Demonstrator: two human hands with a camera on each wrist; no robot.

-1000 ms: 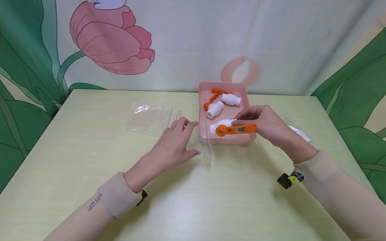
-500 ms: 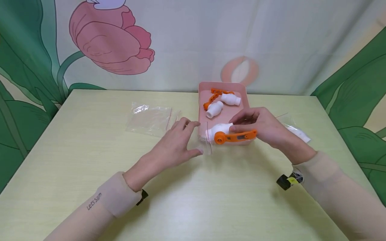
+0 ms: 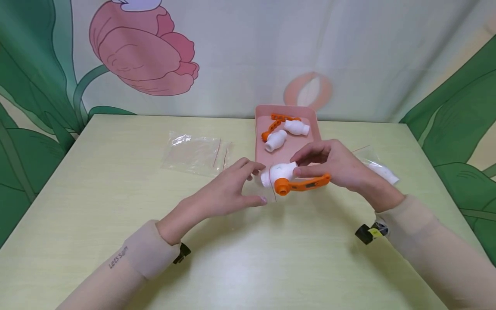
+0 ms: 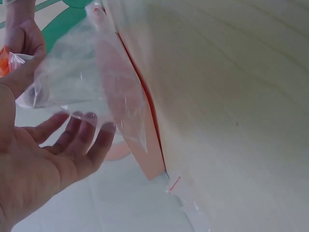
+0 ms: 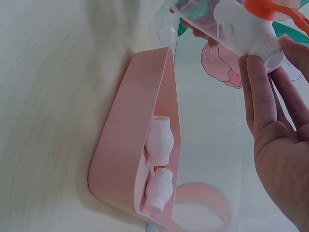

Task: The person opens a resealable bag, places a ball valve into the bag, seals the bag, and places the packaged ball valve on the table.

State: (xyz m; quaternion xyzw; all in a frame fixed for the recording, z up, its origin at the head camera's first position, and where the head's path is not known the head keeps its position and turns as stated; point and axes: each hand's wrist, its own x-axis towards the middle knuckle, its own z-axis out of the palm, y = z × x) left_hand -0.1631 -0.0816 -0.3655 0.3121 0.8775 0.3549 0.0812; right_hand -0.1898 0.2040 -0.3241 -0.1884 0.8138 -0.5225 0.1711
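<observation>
My right hand (image 3: 342, 165) pinches one end of a white plastic ball valve (image 3: 282, 173) between thumb and fingers. An orange lever handle (image 3: 308, 185) sits on the valve's near side and points right. The left hand (image 3: 217, 193) holds a clear zip bag (image 4: 72, 67), thumb and fingers spread apart at its mouth. In the head view the bag's red zip line crosses the valve's left end, which appears to be within the mouth. The right wrist view shows the valve (image 5: 246, 29) partly behind clear film. Curved fingers (image 4: 84, 133) lie along the bag in the left wrist view.
Behind the hands, a pink tray (image 3: 257, 133) holds a white valve body (image 3: 296, 128), another white valve body (image 3: 276, 141) and orange handles (image 3: 284, 117). Flat clear zip bags (image 3: 195, 150) lie left, and a bag with white contents (image 3: 382, 172) lies right of the tray.
The right hand has moved the valve left and toward the near side, out from over the tray and into the bag's mouth. The left hand has shifted slightly right with the bag.
</observation>
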